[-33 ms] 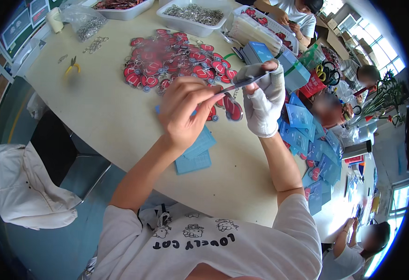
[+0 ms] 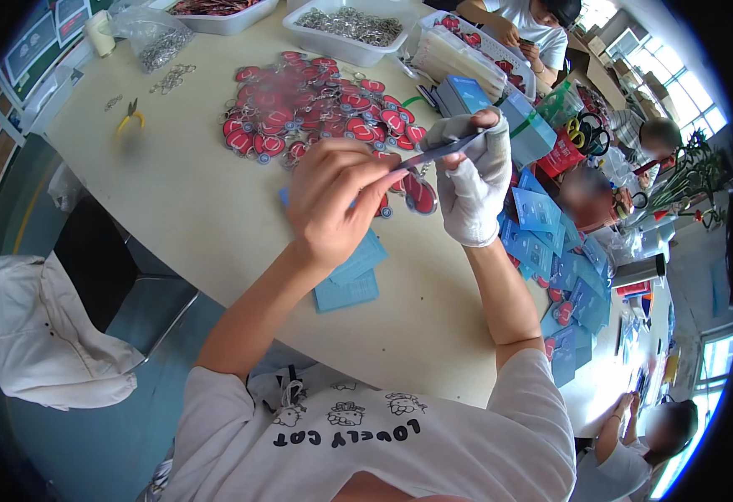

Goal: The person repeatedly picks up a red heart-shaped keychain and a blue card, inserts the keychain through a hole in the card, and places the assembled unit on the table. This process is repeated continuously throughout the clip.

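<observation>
A thin card (image 2: 440, 154), seen almost edge-on, is held between my two hands above the table. My left hand (image 2: 333, 197), bare, pinches its near left end between thumb and fingers. My right hand (image 2: 477, 180), in a white glove with the fingertips bare, is closed on the other end. A red keychain charm (image 2: 420, 195) on a short metal chain hangs just under the card; how it is attached cannot be made out. Below my left hand lie blue cards (image 2: 347, 290), partly hidden by it. Beyond it spreads a pile of similar red keychains (image 2: 299, 109).
Yellow-handled pliers (image 2: 130, 119) and loose metal rings (image 2: 172, 79) lie at the left. A white bin of metal clasps (image 2: 350, 32) stands at the back. Blue cards with charms (image 2: 580, 293) are heaped on the right, near blue boxes (image 2: 525, 125). Other people sit around the table.
</observation>
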{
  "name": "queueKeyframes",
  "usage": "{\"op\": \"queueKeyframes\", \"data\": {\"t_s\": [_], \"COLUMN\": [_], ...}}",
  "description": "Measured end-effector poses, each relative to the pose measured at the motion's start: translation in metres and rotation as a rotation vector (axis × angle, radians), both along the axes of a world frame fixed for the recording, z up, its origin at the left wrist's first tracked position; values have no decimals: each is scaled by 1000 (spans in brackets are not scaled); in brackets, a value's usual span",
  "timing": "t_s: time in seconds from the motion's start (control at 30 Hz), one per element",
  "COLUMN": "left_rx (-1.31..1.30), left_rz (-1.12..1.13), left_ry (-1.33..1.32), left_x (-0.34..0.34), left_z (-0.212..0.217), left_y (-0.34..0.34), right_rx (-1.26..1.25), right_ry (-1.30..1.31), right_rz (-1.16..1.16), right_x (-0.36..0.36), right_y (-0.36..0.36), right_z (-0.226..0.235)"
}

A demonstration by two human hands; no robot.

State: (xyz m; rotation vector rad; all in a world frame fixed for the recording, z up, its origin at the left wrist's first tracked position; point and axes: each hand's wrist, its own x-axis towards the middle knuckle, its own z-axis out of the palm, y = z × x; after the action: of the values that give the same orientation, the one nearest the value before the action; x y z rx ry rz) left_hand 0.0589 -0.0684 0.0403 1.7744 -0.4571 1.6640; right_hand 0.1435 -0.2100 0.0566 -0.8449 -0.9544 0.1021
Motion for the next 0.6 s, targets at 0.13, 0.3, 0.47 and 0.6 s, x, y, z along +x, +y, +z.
{"op": "queueKeyframes", "data": {"t_s": [0.13,0.3,0.47,0.6], "left_rx": [54,105,169,65], "left_rz": [54,99,105,56], "left_ry": [-14,-17,54,218], "left_x": [-1,0,-7,-24], "left_z": [2,2,7,9], "left_y": [3,0,5,35], "right_rx": [-21,-37,-187,-143], "right_ry": [-4,8,-24,-3], "right_rz": [-8,-9,-225,-237], "right_x": [1,8,3,30], "right_y": [-4,-12,-17,-73], "right_z": [3,0,13,39]}}
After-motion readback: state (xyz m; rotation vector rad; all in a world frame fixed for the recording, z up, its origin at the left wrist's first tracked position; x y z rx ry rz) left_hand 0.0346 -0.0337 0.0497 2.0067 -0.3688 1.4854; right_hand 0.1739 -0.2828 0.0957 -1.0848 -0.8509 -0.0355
